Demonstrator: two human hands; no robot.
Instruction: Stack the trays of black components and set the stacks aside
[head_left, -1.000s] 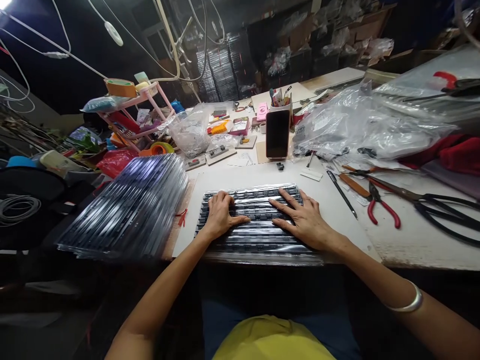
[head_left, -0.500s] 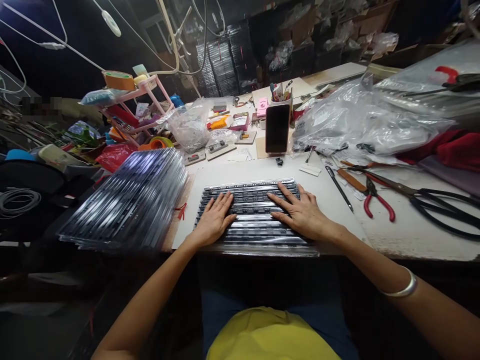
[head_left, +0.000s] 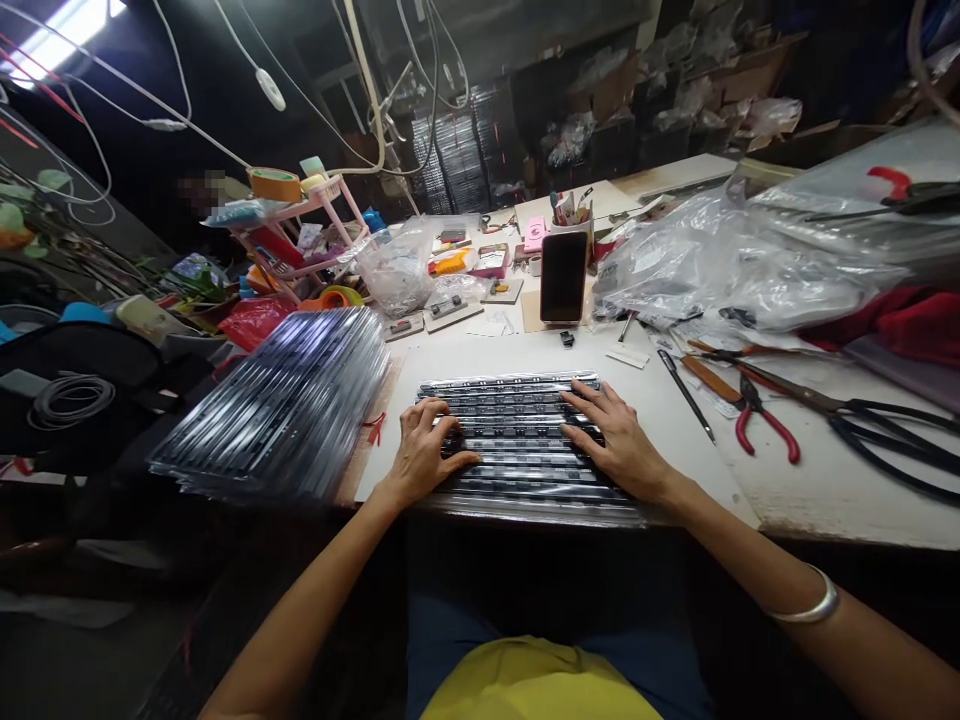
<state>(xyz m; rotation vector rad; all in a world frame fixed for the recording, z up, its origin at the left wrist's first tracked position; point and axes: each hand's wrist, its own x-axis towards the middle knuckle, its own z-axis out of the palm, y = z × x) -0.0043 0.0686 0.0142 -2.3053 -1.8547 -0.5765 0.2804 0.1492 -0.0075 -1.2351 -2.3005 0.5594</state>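
We see the ribbed plastic tray lying flat at the table's near edge. Our left hand curls its fingers on it; our right hand presses down, fingers spread. The tray's contents stay indistinct. A blurred tray stack sits left.

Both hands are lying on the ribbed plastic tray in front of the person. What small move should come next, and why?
Probably press the left hand flat. Its fingers are curled on the tray, while the right hand lies spread; the tray's near edge overhangs the table, so even pressure seems wise.
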